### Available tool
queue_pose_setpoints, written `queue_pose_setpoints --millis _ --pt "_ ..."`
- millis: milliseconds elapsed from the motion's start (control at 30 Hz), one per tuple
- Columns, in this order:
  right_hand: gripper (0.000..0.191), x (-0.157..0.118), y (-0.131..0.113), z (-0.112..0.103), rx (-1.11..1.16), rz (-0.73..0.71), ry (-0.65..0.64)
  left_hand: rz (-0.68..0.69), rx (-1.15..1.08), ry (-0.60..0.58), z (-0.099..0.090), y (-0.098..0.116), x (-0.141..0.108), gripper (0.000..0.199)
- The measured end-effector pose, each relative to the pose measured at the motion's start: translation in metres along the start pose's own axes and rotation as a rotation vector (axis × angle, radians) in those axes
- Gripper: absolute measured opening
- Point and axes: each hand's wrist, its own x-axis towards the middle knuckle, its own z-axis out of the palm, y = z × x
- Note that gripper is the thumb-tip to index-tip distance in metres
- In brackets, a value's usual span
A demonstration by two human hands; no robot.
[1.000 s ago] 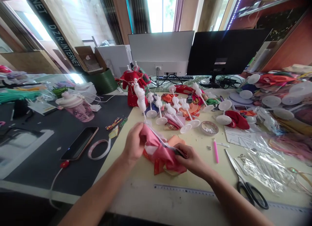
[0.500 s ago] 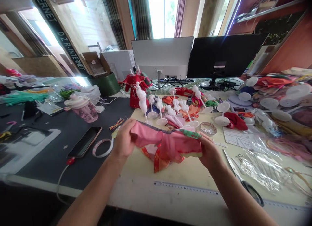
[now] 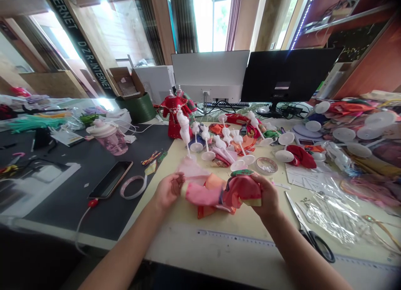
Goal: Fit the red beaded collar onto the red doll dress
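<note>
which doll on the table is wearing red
The doll in the full red gown at the back left, by the white monitor; the white dolls on stands beside it are bare.

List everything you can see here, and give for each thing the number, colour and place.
doll garment: 1, pink and red, held between both hands
bare doll stands: about six, white, beyond the hands
dressed doll stand: 1, red, behind the bare stands
scissors: 1, black handles, right of the hands
ruler: 1, grey, along the near table edge
smartphone: 1, black, on the dark mat
tape roll: 1, pink, beside the smartphone
water bottle: 1, pink, on the dark mat
white monitor: 1, white, far side
black monitor: 1, black, beside it
plastic bag: 1, clear, right side
fabric scraps: many, mixed colours, far right
left hand: 1, gripping the garment's left end
right hand: 1, gripping the garment's right end
</note>
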Motion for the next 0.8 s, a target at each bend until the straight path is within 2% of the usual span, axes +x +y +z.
queue_pose_setpoints --millis 100,200,300,367,433,533,667,800 --pt "0.01 0.001 0.002 -0.003 0.04 0.005 0.034 0.142 0.096 0.022 0.008 -0.002 -0.008 0.01" --pt "0.009 0.0 0.005 -0.001 0.05 0.049 0.026 0.268 0.256 -0.044 0.03 -0.009 -0.021 0.016" --pt "0.013 -0.003 0.006 0.004 0.01 0.06 -0.032 0.362 0.661 -0.293 0.057 -0.02 -0.03 0.021" --pt "0.018 -0.004 0.005 0.006 -0.037 0.051 -0.058 0.34 0.776 -0.436 0.072 -0.028 -0.031 0.023" --pt "0.023 -0.005 0.003 0.007 -0.109 0.031 -0.063 0.286 0.752 -0.486 0.082 -0.036 -0.027 0.021" --pt "0.029 -0.003 0.004 0.006 -0.241 -0.004 -0.031 0.175 0.536 -0.442 0.087 -0.041 -0.021 0.02" --pt "0.027 0.002 0.01 0.002 -0.421 0.014 0.036 0.031 0.218 -0.399 0.082 -0.038 -0.015 0.019" --pt "0.021 0.008 0.013 -0.002 -0.494 -0.132 0.052 -0.017 0.163 -0.406 0.074 -0.037 -0.014 0.019"
